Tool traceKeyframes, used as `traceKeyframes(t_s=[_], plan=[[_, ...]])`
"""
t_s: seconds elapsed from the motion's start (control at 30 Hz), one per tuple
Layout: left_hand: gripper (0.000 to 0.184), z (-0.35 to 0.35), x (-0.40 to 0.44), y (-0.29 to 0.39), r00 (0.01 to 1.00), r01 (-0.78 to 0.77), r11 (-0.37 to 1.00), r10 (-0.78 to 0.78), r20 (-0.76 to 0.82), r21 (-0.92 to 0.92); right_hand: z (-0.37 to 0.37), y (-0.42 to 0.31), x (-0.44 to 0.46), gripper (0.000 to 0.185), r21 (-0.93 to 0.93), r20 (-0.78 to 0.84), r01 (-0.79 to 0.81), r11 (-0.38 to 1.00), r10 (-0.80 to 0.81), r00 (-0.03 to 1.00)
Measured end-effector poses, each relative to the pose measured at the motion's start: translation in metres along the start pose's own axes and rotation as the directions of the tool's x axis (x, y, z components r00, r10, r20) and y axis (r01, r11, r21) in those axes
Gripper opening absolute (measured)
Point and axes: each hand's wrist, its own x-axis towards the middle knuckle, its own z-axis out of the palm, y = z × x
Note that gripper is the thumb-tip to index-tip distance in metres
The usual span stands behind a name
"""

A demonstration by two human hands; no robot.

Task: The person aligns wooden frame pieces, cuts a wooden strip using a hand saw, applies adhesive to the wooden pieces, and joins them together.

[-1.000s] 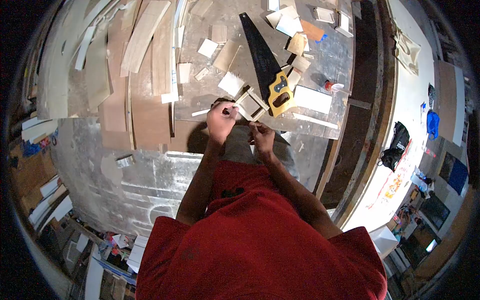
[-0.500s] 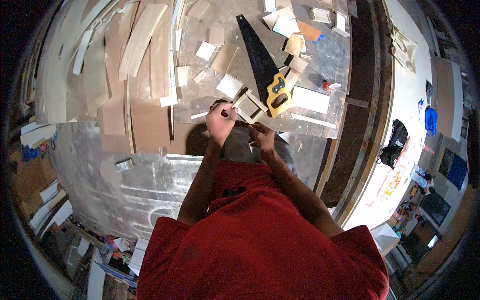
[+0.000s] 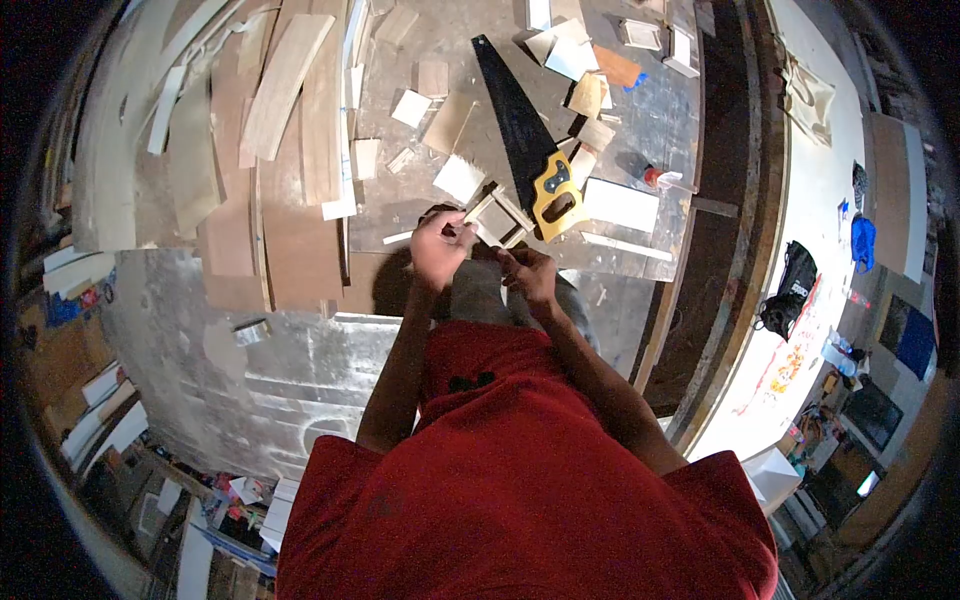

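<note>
The left hand's thumb and forefinger pinch the left corner of the small wooden frame, at the center of the picture, likely to steady it. The right hand's fingertips bunch together at its near corner; whether they grip it or some small piece, I cannot tell. The frame sits tilted by the near edge of the table, probably so both hands reach its corners. Just right, the handsaw lies flat, handle toward the person, convenient to grasp. Long boards lie upper left, seemingly apart from the working spot.
</note>
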Motion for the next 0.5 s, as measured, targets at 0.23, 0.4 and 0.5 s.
traceKeyframes(t_s=[0.23, 0.4, 0.5], plan=[[0.025, -0.001, 0.004, 0.005, 0.998, -0.07, 0.996, 0.069, 0.013, 0.049, 0.002, -0.002, 0.003, 0.036, -0.044, -0.02, 0.038, 0.998, -0.038, 0.999], [0.025, -0.002, 0.002, 0.009, 0.999, -0.035, 0.997, 0.033, 0.026, 0.066, 0.002, -0.006, 0.002, 0.035, -0.07, -0.029, 0.031, 0.997, -0.033, 0.999], [0.025, -0.001, 0.002, 0.009, 0.998, -0.056, 0.994, 0.055, 0.017, 0.097, 0.001, -0.004, 0.003, 0.034, -0.05, -0.024, 0.045, 0.998, -0.047, 0.999]])
